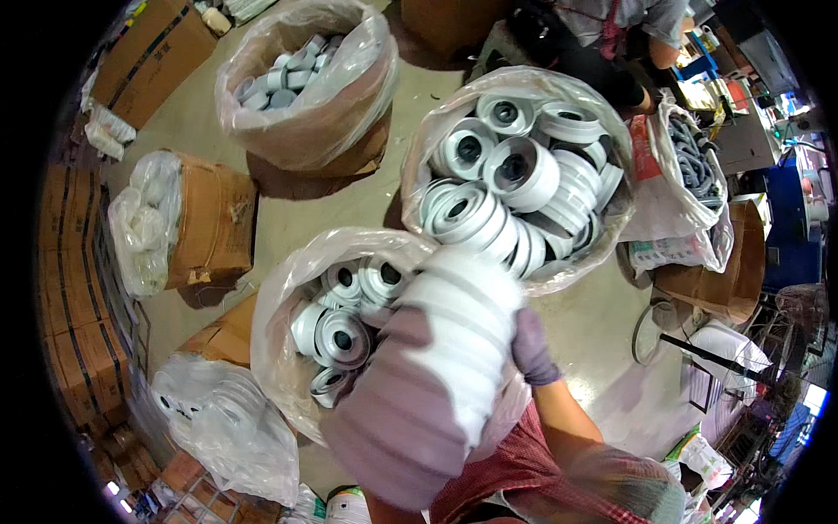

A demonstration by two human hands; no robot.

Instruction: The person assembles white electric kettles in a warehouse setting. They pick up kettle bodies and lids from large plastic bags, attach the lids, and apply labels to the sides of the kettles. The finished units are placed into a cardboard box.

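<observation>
A long stack of nested white plastic cup-shaped parts is held up in front of me, tilted, blurred, and partly in shadow. My right hand, in a grey-purple glove, grips it along its right side near the far end. At the lower edge my left forearm runs up to the near end of the stack; the left hand itself is hidden behind it. Below lies a plastic-lined container with similar white parts, and just beyond the stack a larger lined container is filled with more white parts.
Far left, another lined container holds small grey-white pieces. Cardboard boxes and a plastic bag of white parts stand at left. A white sack of grey pieces sits at right. Another person is at the far side.
</observation>
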